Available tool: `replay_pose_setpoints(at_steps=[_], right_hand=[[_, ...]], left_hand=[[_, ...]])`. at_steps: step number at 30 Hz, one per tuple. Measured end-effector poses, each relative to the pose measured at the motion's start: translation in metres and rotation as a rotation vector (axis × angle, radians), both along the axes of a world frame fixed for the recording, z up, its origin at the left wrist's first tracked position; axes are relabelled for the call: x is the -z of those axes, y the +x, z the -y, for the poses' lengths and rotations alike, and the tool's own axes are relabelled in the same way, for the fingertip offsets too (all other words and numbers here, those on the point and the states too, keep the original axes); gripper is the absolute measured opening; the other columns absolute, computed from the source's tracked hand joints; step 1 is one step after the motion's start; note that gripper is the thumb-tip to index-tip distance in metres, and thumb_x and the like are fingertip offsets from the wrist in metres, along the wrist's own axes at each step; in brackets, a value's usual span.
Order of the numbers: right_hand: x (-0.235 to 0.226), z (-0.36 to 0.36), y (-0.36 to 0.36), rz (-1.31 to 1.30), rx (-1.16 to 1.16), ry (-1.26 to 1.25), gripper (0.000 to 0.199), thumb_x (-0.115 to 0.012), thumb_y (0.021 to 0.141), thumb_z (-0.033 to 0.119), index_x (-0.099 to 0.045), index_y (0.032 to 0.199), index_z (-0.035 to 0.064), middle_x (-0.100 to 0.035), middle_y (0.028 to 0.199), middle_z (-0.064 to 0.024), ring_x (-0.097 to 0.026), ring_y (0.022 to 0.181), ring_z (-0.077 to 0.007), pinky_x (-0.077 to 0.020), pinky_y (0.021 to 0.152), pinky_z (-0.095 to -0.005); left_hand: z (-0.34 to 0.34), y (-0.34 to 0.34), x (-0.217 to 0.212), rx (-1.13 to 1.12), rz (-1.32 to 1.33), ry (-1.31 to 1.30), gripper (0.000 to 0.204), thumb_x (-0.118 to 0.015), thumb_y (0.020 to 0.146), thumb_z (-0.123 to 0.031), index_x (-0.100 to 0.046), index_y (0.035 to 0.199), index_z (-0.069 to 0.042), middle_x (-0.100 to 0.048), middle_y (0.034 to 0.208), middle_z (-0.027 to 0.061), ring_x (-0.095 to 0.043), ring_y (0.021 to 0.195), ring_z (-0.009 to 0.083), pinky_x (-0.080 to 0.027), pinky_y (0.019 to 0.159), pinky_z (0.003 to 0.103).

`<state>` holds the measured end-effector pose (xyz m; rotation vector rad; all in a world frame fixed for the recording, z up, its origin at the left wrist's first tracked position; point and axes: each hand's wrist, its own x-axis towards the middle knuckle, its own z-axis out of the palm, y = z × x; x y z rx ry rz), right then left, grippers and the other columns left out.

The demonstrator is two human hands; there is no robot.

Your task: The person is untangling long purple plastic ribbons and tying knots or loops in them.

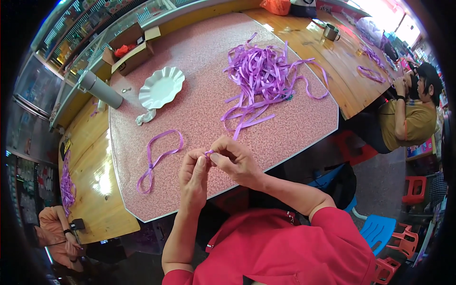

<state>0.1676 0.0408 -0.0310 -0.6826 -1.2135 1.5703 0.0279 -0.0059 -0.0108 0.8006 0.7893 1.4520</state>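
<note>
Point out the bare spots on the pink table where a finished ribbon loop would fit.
Bare tabletop lies between the white scalloped plate and the ribbon pile, and right of the hands, below the pile. The finished loop takes the left; the pile crowds the middle.

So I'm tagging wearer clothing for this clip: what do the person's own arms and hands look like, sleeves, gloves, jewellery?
Both forearms come up from the lower edge bare from above the elbow down. The left hand and right hand wear no gloves, and no ring, watch or bracelet shows. The only clothing is a red short-sleeved shirt, its sleeves ending on the upper arms.
</note>
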Motion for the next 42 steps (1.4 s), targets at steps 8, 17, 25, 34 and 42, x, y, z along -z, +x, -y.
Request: replay_pose_setpoints(at_steps=[8,17,25,34,42], right_hand=[[-0.012,-0.032,0.031,0.405,0.137,1.157,0.029,-0.077,0.074,0.006,-0.065,0.1,0.0128,-0.064,0.096,-0.0044,-0.066,0.076,-0.0219,-0.0525,0.061,-0.0336],[-0.012,-0.037,0.035,0.461,0.142,1.15,0.031,-0.077,0.072,0.005,-0.065,0.1,0.0123,-0.063,0.096,-0.0043,-0.066,0.078,-0.0238,-0.0529,0.061,-0.0357],[-0.017,-0.027,0.028,0.471,0.135,0.989,0.021,-0.075,0.08,0.006,-0.063,0.097,0.0073,-0.063,0.091,-0.0074,-0.065,0.077,-0.0258,-0.052,0.062,-0.0364],[-0.028,-0.009,0.019,0.548,0.182,0.568,0.01,-0.071,0.086,0.006,-0.065,0.094,0.0021,-0.064,0.086,-0.0111,-0.066,0.074,-0.023,-0.053,0.066,-0.0344],[-0.023,-0.01,0.018,0.4,0.126,0.437,0.012,-0.069,0.086,0.005,-0.066,0.096,0.0001,-0.063,0.084,-0.0091,-0.063,0.073,-0.0161,-0.0512,0.065,-0.0298]], left_hand=[[-0.008,-0.017,-0.004,0.227,0.092,-0.126,0.012,-0.055,0.103,-0.015,-0.06,0.108,-0.004,-0.063,0.107,0.0057,-0.06,0.1,0.0133,-0.049,0.095,0.034],[0.0,-0.002,-0.01,0.043,-0.185,0.026,0.01,-0.059,0.101,-0.009,-0.062,0.107,-0.003,-0.06,0.108,0.0039,-0.058,0.102,0.0106,-0.047,0.092,0.028],[-0.004,0.004,0.012,-0.151,-0.447,0.143,0.008,-0.059,0.102,-0.007,-0.058,0.108,-0.002,-0.057,0.105,0.003,-0.053,0.097,0.0088,-0.044,0.087,0.024],[-0.009,0.017,0.012,-0.364,-0.631,0.243,0.006,-0.059,0.1,-0.003,-0.057,0.104,0.0,-0.058,0.103,0.0086,-0.057,0.096,0.0172,-0.048,0.086,0.03],[-0.009,0.011,0.015,-0.468,-0.968,0.381,0.007,-0.065,0.095,-0.002,-0.059,0.097,0.0,-0.06,0.099,0.0147,-0.06,0.091,0.0266,-0.048,0.08,0.035]])
